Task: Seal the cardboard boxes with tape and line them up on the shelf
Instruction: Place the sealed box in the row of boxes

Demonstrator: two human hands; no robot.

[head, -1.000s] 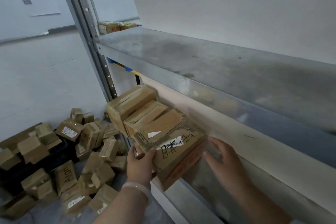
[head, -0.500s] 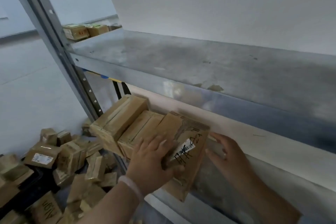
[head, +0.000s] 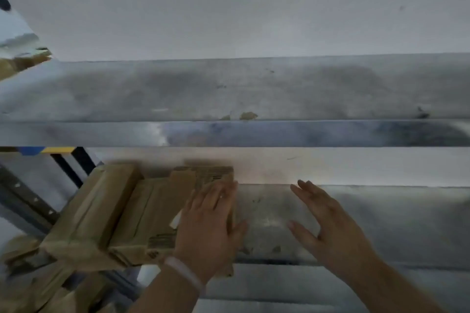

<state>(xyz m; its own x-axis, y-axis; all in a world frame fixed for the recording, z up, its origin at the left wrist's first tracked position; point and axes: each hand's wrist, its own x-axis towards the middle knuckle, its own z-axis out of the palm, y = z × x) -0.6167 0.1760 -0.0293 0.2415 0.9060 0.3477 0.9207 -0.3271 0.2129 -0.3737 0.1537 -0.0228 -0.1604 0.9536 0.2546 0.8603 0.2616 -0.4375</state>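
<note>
Three taped cardboard boxes stand side by side on the lower metal shelf (head: 368,223) at the left. My left hand (head: 211,226) lies flat with straight fingers on top of the rightmost box (head: 203,178), which carries printed markings. The middle box (head: 152,213) and the left box (head: 94,213) touch it in a row. My right hand (head: 328,221) hovers open above the bare shelf to the right of the boxes, apart from them, holding nothing. A white band circles my left wrist. The view is blurred.
An upper metal shelf (head: 254,91) runs across the frame above the boxes, with a white wall behind it. The shelf's upright post (head: 28,201) stands at the left. Loose cardboard boxes (head: 38,284) lie on the floor at the bottom left.
The rightmost box has gone from tilted at the shelf edge to lying flat in the row. My left hand moved from its side onto its top. My right hand drew away rightward. The camera swung right.
</note>
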